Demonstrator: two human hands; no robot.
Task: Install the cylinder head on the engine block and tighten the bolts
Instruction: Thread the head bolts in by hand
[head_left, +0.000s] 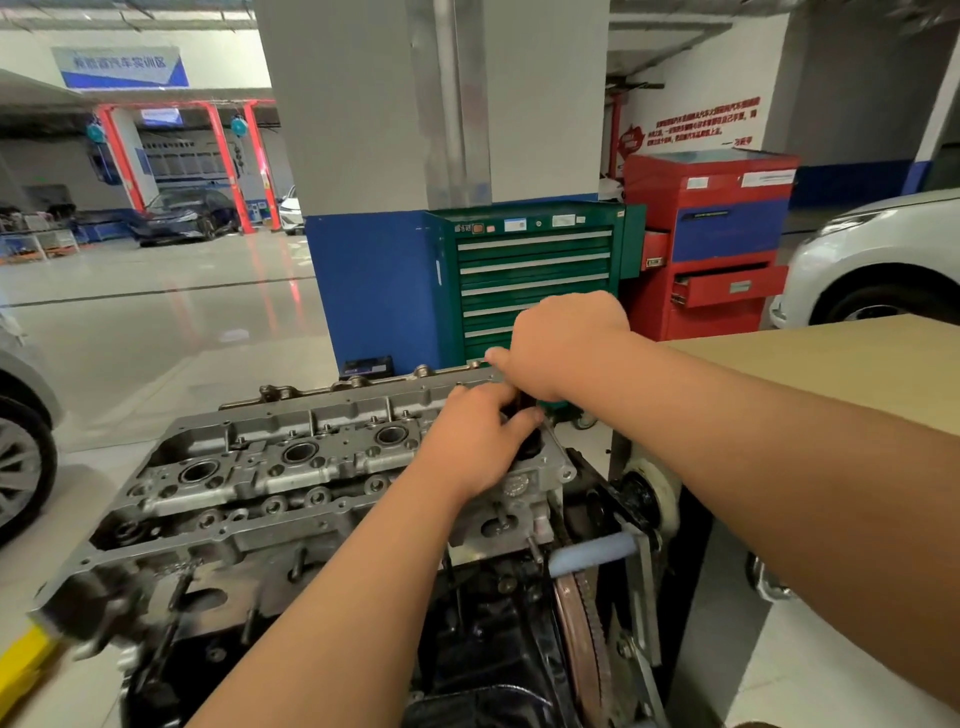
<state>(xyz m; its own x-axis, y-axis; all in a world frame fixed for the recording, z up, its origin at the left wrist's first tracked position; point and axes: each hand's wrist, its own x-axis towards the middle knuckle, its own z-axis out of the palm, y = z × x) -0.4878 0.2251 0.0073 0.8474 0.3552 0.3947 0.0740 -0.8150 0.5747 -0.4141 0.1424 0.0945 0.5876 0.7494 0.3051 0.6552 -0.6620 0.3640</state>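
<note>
Cylinder head (270, 467) seated on the engine block (270, 597) — we are working at its right end.
Our left hand (478, 441) grips a dark socket tool (524, 405); our right hand (561, 343) curls above, its hold hidden. We should keep the tool square to the bolt — the bare grey casting shows three open wells.

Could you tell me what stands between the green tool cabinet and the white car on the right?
A red tool cabinet, drawers partly open, stands between the green tool cabinet and the white car, per the head view.
</note>
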